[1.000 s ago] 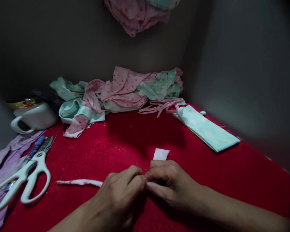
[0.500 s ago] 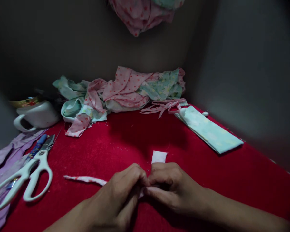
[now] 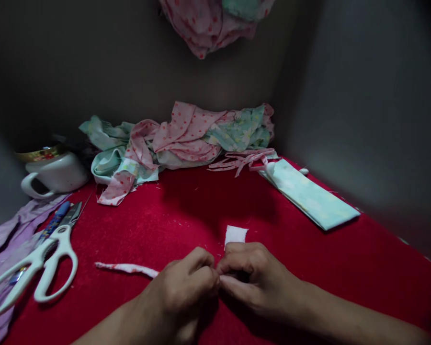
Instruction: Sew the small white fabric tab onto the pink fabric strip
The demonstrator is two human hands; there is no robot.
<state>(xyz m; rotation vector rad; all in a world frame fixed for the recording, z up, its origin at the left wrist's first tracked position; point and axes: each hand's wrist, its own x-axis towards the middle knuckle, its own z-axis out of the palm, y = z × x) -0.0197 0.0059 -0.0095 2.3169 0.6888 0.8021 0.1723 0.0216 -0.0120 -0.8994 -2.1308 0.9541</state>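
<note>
My left hand (image 3: 185,287) and my right hand (image 3: 255,275) meet low in the middle of the view, fingertips pinched together. Both are closed on a fabric strip (image 3: 129,268), white with reddish marks. Its narrow, folded length lies out to the left of my left hand. A flat, wider white end (image 3: 236,234) sticks out beyond my right hand. The stretch of cloth between the fingertips is hidden by my fingers.
White-handled scissors (image 3: 62,268) lie at left by a blue pen-like tool (image 3: 55,219) and purple cloth (image 3: 0,244). Behind stand a white mug (image 3: 59,175) and a heap of pink and green fabric (image 3: 187,134). Folded mint fabric (image 3: 312,194) lies right on the red surface (image 3: 345,268).
My left fingers have curled down and in beside my right fingertips, covering the bit of cloth that showed below them. My right hand has hardly moved.
</note>
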